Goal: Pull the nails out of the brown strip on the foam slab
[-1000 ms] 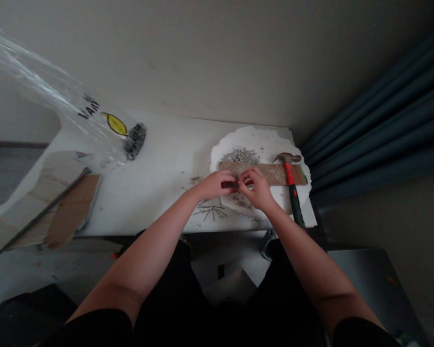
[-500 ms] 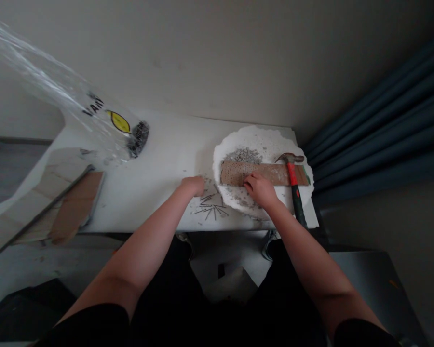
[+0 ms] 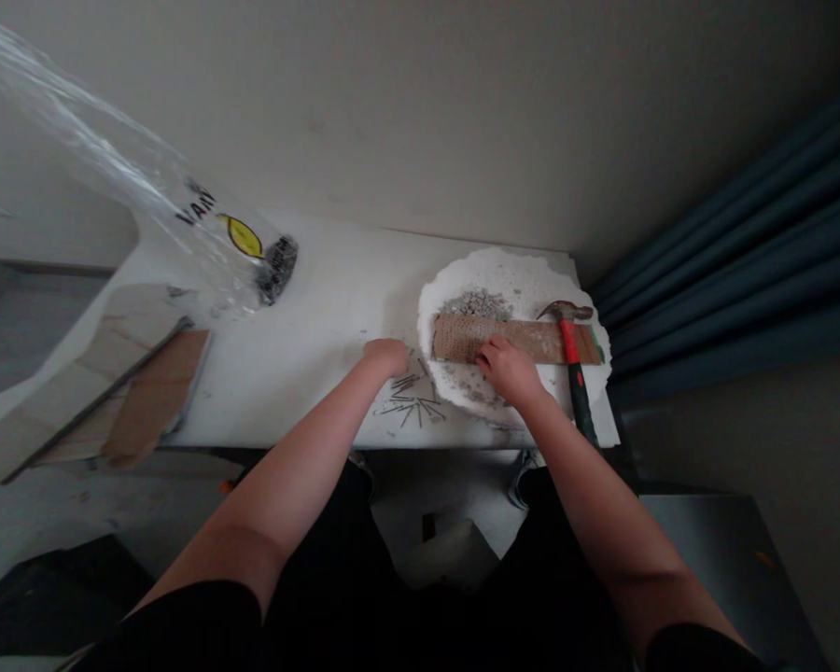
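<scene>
White surface [image 3: 322,271], with a brown strip [image 3: 542,343] at the right hand [image 3: 511,369]

A pale wall [image 3: 392,112] rises beyond both hands, and a dark blue curtain [image 3: 742,219] hangs to their right. Beyond and left of the left hand [image 3: 385,357] slants a clear plastic bag [image 3: 175,191] with a yellow oval. A ragged-edged white sheet [image 3: 532,271] lies around and under the right hand, beneath the strip. Right of that hand, a hammer [image 3: 568,341] rests across the strip. The right hand's fingers are bent at the strip's near part; the left is curled over the surface. Whether either grips anything, I cannot tell. Grey bits [image 3: 477,303] are heaped beyond the right hand; thin nails [image 3: 413,411] lie scattered just beside the left.
</scene>
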Demonstrator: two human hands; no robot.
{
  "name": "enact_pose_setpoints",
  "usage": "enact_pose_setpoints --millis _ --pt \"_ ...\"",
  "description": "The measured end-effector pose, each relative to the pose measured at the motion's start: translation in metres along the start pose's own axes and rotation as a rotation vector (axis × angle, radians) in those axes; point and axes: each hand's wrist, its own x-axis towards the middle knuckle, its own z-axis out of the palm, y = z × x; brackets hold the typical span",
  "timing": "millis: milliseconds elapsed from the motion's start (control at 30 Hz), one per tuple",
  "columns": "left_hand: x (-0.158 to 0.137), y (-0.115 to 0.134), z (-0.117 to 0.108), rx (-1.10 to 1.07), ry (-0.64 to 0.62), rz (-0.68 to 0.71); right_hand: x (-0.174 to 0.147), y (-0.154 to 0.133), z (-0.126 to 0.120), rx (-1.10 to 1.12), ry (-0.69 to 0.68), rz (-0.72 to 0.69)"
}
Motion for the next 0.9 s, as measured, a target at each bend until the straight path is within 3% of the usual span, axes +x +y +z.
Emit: enact_pose_setpoints --millis 467,667,900 --pt "0.003 0.004 0.002 0.011 -0.001 0.054 0.0 0.005 0.004 0.014 0.065 -0.132" --pt "0.005 0.005 0.004 0.02 0.002 0.068 0.006 0.01 0.006 0.158 0.086 -0.076" --pt "0.004 0.007 0.003 0.039 -0.018 0.08 0.009 0.007 0.006 0.138 0.091 -0.081"
